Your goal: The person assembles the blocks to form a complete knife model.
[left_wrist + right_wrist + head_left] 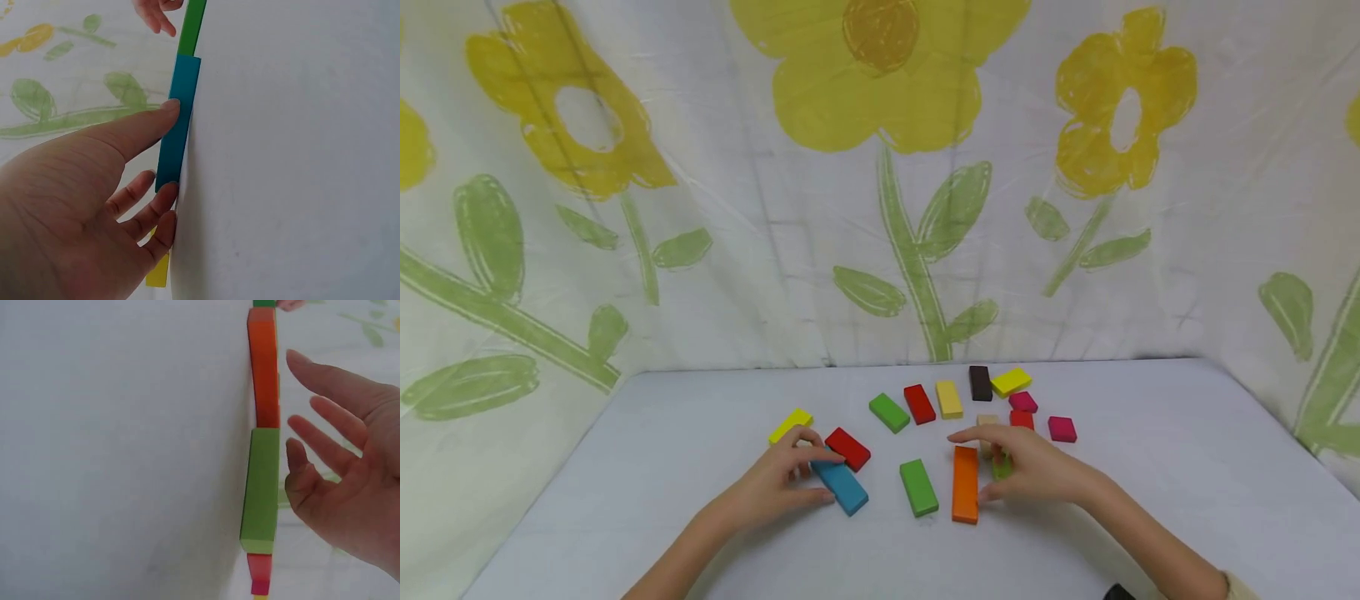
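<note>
Head view. White table (625,492), small coloured blocks scattered over it, flower-printed cloth (760,250) behind. Left hand (781,473) at the blue block (846,487), which lies flat and slantwise: thumb by the near long side, forefinger bent over toward the far side. Red block (847,450) just beyond; yellow block (790,422) just past the knuckles. Right hand (1037,465) arched by the orange block (966,485), thumb near its right side, forefinger reaching past its far end. Light green block (1002,467) partly hidden under the palm. Green block (919,488) between blue and orange, apart from both.

Left wrist view. Thumb tip against the blue block, other fingers (166,192) curled at its lower end in this view. Hold looks light; cannot tell whether it squeezes. Block appears down on the table.

Right wrist view. Thumb and fingers spread, a gap showing between them and the orange block; nothing held.

Handling, by judgement: both blocks stiff, light, hardly fragile; smooth faces might slip a little. Best hold: thumb and fingertips across the two long sides, near mid-length, clear of the neighbours.
</note>
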The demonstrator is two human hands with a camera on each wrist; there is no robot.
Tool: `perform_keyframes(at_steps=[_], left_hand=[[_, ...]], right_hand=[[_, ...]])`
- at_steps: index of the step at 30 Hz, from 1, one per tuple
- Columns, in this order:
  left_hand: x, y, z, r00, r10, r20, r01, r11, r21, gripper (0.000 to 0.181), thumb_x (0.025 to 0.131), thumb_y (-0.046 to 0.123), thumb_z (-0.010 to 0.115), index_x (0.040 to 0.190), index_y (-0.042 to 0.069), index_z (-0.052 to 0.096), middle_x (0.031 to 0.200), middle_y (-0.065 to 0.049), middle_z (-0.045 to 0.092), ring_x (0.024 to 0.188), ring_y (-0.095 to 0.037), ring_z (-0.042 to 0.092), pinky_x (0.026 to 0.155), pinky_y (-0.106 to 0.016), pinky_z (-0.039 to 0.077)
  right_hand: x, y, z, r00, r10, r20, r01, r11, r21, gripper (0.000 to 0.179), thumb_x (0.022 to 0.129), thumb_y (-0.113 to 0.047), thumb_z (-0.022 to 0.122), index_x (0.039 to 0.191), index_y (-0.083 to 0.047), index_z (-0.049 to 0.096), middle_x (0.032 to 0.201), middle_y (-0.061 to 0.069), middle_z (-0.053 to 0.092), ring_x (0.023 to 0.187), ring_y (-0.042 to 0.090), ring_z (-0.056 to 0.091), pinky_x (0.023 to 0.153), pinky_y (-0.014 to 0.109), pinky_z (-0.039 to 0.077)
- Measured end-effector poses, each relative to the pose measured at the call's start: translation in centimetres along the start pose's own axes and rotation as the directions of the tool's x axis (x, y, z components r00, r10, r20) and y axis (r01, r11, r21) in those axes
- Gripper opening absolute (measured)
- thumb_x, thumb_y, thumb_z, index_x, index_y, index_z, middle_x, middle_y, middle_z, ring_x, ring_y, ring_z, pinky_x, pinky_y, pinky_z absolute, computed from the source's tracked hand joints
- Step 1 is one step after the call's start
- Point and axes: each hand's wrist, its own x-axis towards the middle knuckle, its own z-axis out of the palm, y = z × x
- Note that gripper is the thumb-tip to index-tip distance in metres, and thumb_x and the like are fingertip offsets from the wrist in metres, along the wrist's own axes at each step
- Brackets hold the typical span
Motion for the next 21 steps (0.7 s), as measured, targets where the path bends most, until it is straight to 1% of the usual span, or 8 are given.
perform_keyframes(at_steps=[3, 8, 11, 14, 17, 21], left_hand=[[0.0, 0.1, 0.1, 1.000, -0.021, -0.005, 0.021, 1.000, -0.013, 0.036, 0.093, 0.028, 0.083, 0.126, 0.019, 0.075, 0.124, -0.006, 0.051, 0.106, -0.022, 0.052, 0.083, -0.025, 0.051], [0.1, -0.2, 0.4, 1.000, -0.031, -0.001, 0.031, 0.999, -0.028, 0.036, 0.092, 0.029, 0.084, 0.125, 0.023, 0.072, 0.127, -0.007, 0.051, 0.114, -0.026, 0.051, 0.085, -0.026, 0.051], [0.1, -0.2, 0.4, 1.000, -0.026, -0.003, 0.026, 0.999, -0.030, 0.036, 0.091, 0.030, 0.085, 0.124, 0.024, 0.071, 0.129, -0.007, 0.052, 0.115, -0.026, 0.051, 0.084, -0.026, 0.050], [0.1, -0.1, 0.4, 1.000, -0.030, -0.008, 0.030, 0.999, -0.026, 0.036, 0.090, 0.031, 0.086, 0.122, 0.025, 0.071, 0.127, -0.006, 0.053, 0.114, -0.026, 0.051, 0.083, -0.026, 0.049], [0.1, -0.1, 0.4, 0.999, -0.046, -0.010, 0.046, 0.999, -0.029, 0.034, 0.089, 0.030, 0.087, 0.118, 0.025, 0.071, 0.122, -0.006, 0.053, 0.114, -0.027, 0.050, 0.081, -0.026, 0.048], [0.2, 0.0, 0.4, 0.998, -0.061, -0.004, 0.061, 0.998, -0.035, 0.032, 0.088, 0.028, 0.088, 0.113, 0.023, 0.069, 0.115, -0.005, 0.054, 0.114, -0.028, 0.050, 0.085, -0.026, 0.049]], right_hand=[[0.7, 0.1, -0.2, 0.999, 0.014, 0.047, -0.014, 1.000, 0.005, 0.060, 0.085, -0.015, 0.089, 0.141, -0.016, 0.066, 0.115, 0.001, 0.064, 0.099, 0.022, 0.054, 0.073, 0.024, 0.055], [1.4, 0.2, -0.5, 0.993, -0.012, 0.118, 0.011, 1.000, 0.013, 0.056, 0.086, -0.015, 0.087, 0.139, -0.017, 0.068, 0.131, 0.003, 0.066, 0.095, 0.017, 0.055, 0.075, 0.023, 0.052], [1.7, 0.0, -0.6, 0.987, -0.029, 0.156, 0.025, 0.999, 0.030, 0.054, 0.087, -0.014, 0.087, 0.138, -0.016, 0.069, 0.135, 0.005, 0.066, 0.094, 0.015, 0.055, 0.075, 0.022, 0.051], [2.0, -0.1, -0.7, 0.984, -0.028, 0.174, 0.023, 0.999, 0.030, 0.052, 0.086, -0.012, 0.087, 0.135, -0.016, 0.070, 0.133, 0.004, 0.067, 0.094, 0.016, 0.054, 0.076, 0.022, 0.049], [2.2, 0.0, -0.7, 0.985, -0.016, 0.171, 0.012, 1.000, 0.028, 0.050, 0.086, -0.011, 0.087, 0.133, -0.016, 0.071, 0.129, 0.002, 0.067, 0.095, 0.016, 0.054, 0.076, 0.022, 0.049], [2.4, 0.0, -0.7, 0.987, -0.010, 0.162, 0.008, 1.000, 0.014, 0.041, 0.087, -0.009, 0.085, 0.125, -0.015, 0.073, 0.120, -0.001, 0.067, 0.092, 0.014, 0.054, 0.075, 0.021, 0.048]])
